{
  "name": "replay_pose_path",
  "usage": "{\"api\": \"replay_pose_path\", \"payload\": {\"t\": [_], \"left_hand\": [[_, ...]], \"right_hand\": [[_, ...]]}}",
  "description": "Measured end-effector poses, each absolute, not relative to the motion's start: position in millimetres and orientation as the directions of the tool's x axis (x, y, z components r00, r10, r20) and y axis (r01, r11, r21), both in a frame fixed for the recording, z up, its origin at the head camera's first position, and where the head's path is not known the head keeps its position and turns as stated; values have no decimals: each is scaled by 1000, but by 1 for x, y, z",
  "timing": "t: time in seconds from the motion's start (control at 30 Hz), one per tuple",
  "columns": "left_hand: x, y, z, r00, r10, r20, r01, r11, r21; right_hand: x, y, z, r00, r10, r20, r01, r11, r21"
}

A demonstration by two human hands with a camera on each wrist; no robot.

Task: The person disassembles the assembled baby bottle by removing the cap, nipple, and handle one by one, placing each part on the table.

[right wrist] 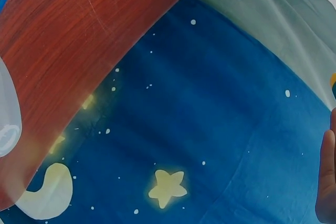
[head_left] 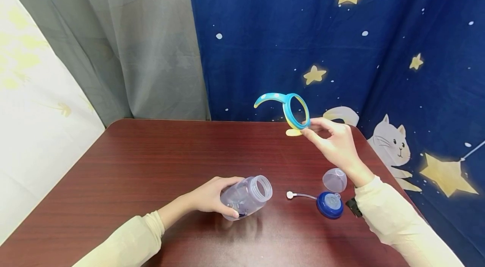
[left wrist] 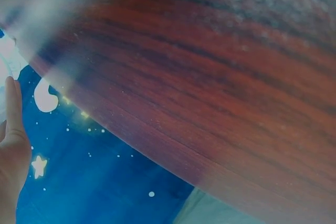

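Note:
In the head view my left hand grips a clear baby bottle, tilted with its open threaded mouth facing right. My right hand pinches the edge of a blue and yellow bottle handle ring, raised above the table's far right part, one curved handle pointing left. Below the right forearm lie a blue bottle collar with teat, its thin straw ending in a white weight, and a clear dome cap. Each wrist view catches only part of a hand at its edge.
The dark red wooden table ends at a rounded far edge. Behind it hang a grey curtain and a blue curtain with stars. A pale curtain hangs at the left.

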State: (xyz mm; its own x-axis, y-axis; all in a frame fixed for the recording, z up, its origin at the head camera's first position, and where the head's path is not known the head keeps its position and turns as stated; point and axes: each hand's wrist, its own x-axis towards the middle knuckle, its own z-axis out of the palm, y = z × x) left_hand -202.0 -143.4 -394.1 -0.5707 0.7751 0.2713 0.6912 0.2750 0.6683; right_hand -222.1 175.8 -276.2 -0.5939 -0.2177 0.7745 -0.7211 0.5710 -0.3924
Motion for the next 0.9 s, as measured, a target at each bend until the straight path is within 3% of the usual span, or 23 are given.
{"api": "replay_pose_path", "payload": {"t": [0.9], "left_hand": [[-202, -143, -395, -569, 778, 266, 691, 277, 667]], "right_hand": [[-232, 171, -293, -612, -219, 760, -717, 560, -415]]}}
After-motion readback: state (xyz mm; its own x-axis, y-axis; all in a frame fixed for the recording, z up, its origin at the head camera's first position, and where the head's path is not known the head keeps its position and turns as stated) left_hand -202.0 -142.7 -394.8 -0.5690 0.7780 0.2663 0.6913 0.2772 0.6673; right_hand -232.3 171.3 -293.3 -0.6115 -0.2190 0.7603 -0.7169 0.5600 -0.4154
